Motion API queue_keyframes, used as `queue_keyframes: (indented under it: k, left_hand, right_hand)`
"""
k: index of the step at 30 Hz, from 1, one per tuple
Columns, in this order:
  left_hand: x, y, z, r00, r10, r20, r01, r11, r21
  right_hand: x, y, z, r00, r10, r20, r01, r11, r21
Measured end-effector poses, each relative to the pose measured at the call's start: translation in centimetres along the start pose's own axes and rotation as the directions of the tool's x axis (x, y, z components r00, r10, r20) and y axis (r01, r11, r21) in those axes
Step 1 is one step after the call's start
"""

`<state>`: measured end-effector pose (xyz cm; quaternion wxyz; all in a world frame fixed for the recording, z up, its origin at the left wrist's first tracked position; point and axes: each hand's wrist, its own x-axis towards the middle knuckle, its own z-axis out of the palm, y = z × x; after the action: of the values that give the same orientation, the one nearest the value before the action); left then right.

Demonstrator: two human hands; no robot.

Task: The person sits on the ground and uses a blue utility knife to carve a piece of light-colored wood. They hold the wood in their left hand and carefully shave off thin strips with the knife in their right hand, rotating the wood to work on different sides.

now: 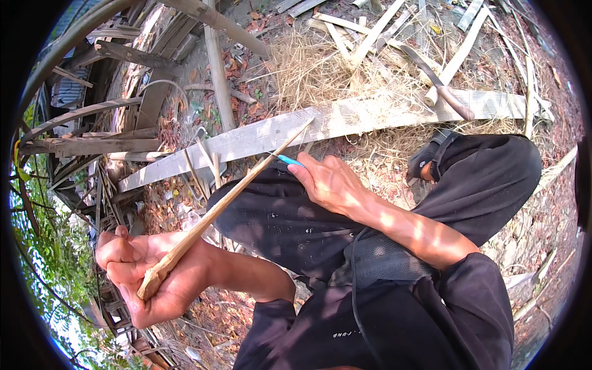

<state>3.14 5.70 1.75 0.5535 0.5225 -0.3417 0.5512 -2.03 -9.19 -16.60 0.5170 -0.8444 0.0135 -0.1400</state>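
A pale wooden stick (216, 209), thick at the near end and tapering to a thin tip, slants up from left to right. My left hand (163, 271) is closed around its thick end, palm up with the fingers curled. The thin tip lies over a long grey board (246, 139). Closed in my right hand (330, 182) is a small knife with a light blue handle (288, 160). Its short dark blade meets the stick part way below the tip; most of the handle is hidden by my fingers.
A machete (455, 102) with a wooden handle lies across the board's right part. Dry shavings (314, 74) are heaped behind the board, with several split strips (459, 55) beyond. Poles and planks (92, 146) are stacked at the left. My bent legs (277, 225) sit close below my hands.
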Motion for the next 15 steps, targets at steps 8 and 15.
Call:
queue_keyframes:
  k: [8, 15]
  left_hand:
    - [0.2, 0.5, 1.8, 0.992, -0.038, 0.121, 0.039, 0.999, -0.006]
    - [-0.3, 1.3, 3.9, 1.0, 0.006, -0.006, -0.006, 0.997, 0.077]
  right_hand:
    - [0.7, 6.0, 1.2, 0.989, 0.143, -0.039, -0.149, 0.95, -0.275]
    - [0.5, 5.1, -0.2, 0.963, 0.267, -0.029, -0.269, 0.961, -0.06]
